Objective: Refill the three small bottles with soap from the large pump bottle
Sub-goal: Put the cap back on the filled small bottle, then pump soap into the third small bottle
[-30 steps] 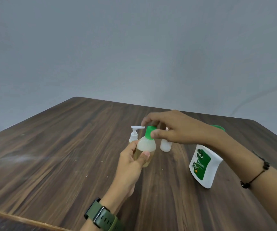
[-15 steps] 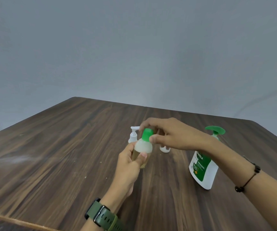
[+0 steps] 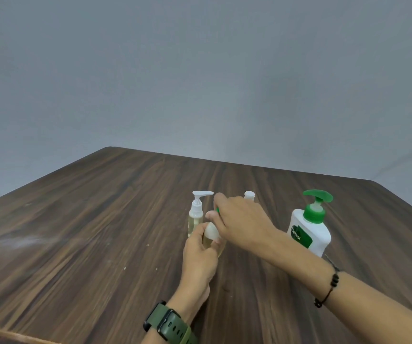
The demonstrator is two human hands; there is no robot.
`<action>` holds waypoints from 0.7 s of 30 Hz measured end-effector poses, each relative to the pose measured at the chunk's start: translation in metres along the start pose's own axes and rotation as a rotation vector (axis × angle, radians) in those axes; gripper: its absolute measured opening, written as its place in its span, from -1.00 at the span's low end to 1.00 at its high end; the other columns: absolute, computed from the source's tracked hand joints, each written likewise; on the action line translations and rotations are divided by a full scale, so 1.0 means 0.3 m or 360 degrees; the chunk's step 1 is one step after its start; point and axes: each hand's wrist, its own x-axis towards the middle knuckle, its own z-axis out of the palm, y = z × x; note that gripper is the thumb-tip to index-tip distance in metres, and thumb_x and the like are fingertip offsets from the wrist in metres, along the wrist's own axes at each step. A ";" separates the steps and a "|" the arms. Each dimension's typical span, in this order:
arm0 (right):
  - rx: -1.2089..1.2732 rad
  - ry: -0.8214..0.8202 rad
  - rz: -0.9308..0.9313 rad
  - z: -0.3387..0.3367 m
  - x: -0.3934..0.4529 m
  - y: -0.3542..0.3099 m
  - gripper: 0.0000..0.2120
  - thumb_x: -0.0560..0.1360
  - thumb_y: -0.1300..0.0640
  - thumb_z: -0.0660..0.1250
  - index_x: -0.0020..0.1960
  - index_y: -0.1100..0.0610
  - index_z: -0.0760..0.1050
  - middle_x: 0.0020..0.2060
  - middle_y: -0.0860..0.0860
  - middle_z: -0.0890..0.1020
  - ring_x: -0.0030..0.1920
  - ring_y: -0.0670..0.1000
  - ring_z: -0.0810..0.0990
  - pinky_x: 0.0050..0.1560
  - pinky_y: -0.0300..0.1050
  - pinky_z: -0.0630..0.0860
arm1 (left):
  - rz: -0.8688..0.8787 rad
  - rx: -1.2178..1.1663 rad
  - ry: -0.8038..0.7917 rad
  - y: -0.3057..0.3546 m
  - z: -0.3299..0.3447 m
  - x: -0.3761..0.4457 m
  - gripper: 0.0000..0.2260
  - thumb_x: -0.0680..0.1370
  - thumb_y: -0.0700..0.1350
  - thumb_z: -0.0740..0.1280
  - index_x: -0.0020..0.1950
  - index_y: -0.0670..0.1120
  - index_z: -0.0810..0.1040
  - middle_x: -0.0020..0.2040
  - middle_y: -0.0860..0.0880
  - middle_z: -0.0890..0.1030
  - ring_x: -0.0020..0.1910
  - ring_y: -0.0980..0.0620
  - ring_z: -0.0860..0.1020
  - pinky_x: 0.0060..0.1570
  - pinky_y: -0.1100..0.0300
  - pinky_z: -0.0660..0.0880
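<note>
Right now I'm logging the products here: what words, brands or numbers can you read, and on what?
"Dettol": on the green label of the large pump bottle.
Smaller print below it on that label: cut off, unreadable.
Small pump bottle, held bottle, watch: no text visible.

We can read one word, "Dettol", in white letters on the green label of the big white pump bottle point(image 3: 309, 234).

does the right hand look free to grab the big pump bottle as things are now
Probably not at once: the right hand grips the green cap of the small bottle the left hand holds. The big pump bottle stands unblocked beside that forearm.
</note>
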 end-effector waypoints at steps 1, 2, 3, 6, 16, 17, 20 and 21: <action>0.0018 -0.0014 -0.0035 0.011 -0.006 -0.002 -0.81 0.57 -0.01 0.09 -0.10 0.10 0.22 -0.19 0.09 0.58 -0.22 0.13 0.49 -0.24 -0.04 0.33 | -0.0025 0.0036 0.0013 -0.004 -0.002 0.005 -0.75 0.49 -0.35 0.26 -0.08 0.01 0.56 -0.06 -0.06 0.64 -0.04 0.02 0.59 -0.12 0.15 0.53; 0.0028 -0.0037 -0.0065 0.022 -0.012 -0.002 -0.81 0.57 -0.02 0.09 -0.09 0.10 0.22 -0.15 0.11 0.59 -0.18 0.16 0.53 -0.22 -0.02 0.35 | -0.0045 0.0063 0.0019 -0.006 -0.005 0.008 -0.72 0.48 -0.38 0.24 -0.08 0.01 0.55 -0.06 -0.07 0.64 -0.03 0.02 0.59 -0.12 0.15 0.54; 0.0039 -0.0062 -0.0081 0.031 -0.017 -0.001 -0.79 0.57 -0.03 0.09 -0.09 0.11 0.23 -0.13 0.12 0.59 -0.13 0.20 0.55 -0.19 0.01 0.37 | -0.0054 0.0083 0.0020 -0.007 -0.008 0.010 -0.69 0.47 -0.41 0.21 -0.08 0.00 0.55 -0.05 -0.08 0.64 -0.04 0.02 0.59 -0.14 0.18 0.54; 0.0079 -0.0095 -0.0066 0.031 -0.026 -0.005 -0.69 0.56 -0.14 0.08 -0.01 0.12 0.30 -0.12 0.11 0.60 -0.11 0.18 0.55 -0.20 0.00 0.37 | -0.0055 0.0112 0.0042 -0.004 -0.012 0.006 -0.63 0.45 -0.46 0.15 -0.11 0.01 0.53 -0.08 -0.04 0.63 -0.07 0.08 0.58 -0.25 0.33 0.48; -0.0023 0.0355 0.0510 -0.047 0.089 0.147 -0.79 0.54 0.15 0.17 0.11 0.24 0.39 0.08 0.18 0.48 0.06 0.18 0.45 -0.14 -0.09 0.29 | -0.0045 0.0139 0.0036 0.000 -0.025 0.016 -0.61 0.44 -0.44 0.22 0.10 0.00 0.47 -0.05 0.07 0.55 -0.15 0.19 0.50 -0.41 0.55 0.39; -0.0038 0.0274 0.0566 -0.037 0.110 0.161 -0.76 0.54 0.14 0.19 0.15 0.25 0.37 0.11 0.19 0.46 0.09 0.18 0.43 -0.14 -0.09 0.29 | -0.0043 0.0145 0.0030 0.002 -0.029 0.016 -0.57 0.44 -0.45 0.21 0.14 0.00 0.46 -0.02 0.08 0.54 -0.12 0.19 0.50 -0.40 0.56 0.38; 0.0014 -0.0068 0.0701 -0.002 0.159 0.195 -0.66 0.53 0.06 0.22 0.22 0.22 0.35 0.15 0.20 0.43 0.15 0.21 0.40 -0.11 -0.07 0.31 | -0.0043 0.0150 0.0020 0.008 -0.045 0.015 -0.54 0.44 -0.46 0.21 0.22 -0.03 0.44 0.14 0.06 0.53 0.08 0.14 0.50 -0.26 0.51 0.42; 0.0012 -0.0180 0.0716 0.016 0.168 0.206 -0.68 0.53 0.05 0.22 0.19 0.22 0.37 0.14 0.20 0.45 0.13 0.20 0.42 -0.12 -0.08 0.32 | -0.0024 0.0158 0.0038 0.009 -0.054 0.015 -0.54 0.44 -0.45 0.22 0.22 -0.02 0.44 0.19 0.04 0.52 0.14 0.13 0.49 -0.13 0.45 0.43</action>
